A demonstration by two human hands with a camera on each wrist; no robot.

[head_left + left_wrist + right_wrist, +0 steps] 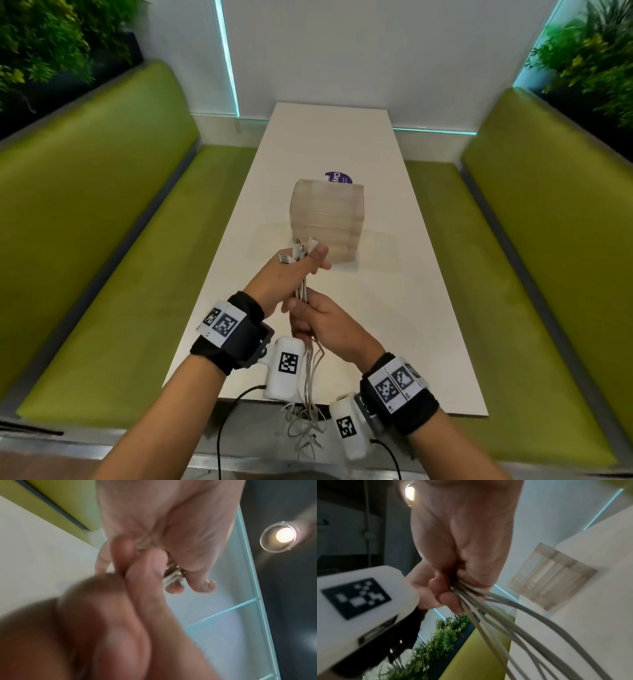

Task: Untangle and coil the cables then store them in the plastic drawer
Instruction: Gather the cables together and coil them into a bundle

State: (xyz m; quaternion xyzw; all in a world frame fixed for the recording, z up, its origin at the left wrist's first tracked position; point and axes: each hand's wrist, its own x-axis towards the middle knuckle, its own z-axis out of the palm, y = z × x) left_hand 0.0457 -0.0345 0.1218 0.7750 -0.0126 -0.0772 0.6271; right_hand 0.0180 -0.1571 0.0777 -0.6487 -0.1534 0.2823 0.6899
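- Green upholstered benches (102, 212) flank a long white table (394, 308), and both hands work above its near end.
- Left hand (291, 277) curls round the top of a bundle of thin grey cables (302, 291), thumb pressed on, with the metal plug ends (298, 255) fanning out above the fist.
- Right hand (322, 323), just below at 5 o'clock and touching the left, closes its fingers round the same strands.
- Below that fist the cables hang loose past the table edge and end in a snarl.
- Clear plastic drawer unit (327, 219) stands on the table at 12 o'clock from the hands, apart from them, drawers apparently closed.
- Judged step: gathering and straightening the bundle, with coiling and storing not yet done; next calls for sliding one fist down the strands to free the knotted tails.
- Only the head view shows the snarl; the right wrist view shows the separate strands leaving the fist; the left wrist view, blurred, shows plugs between fingers.
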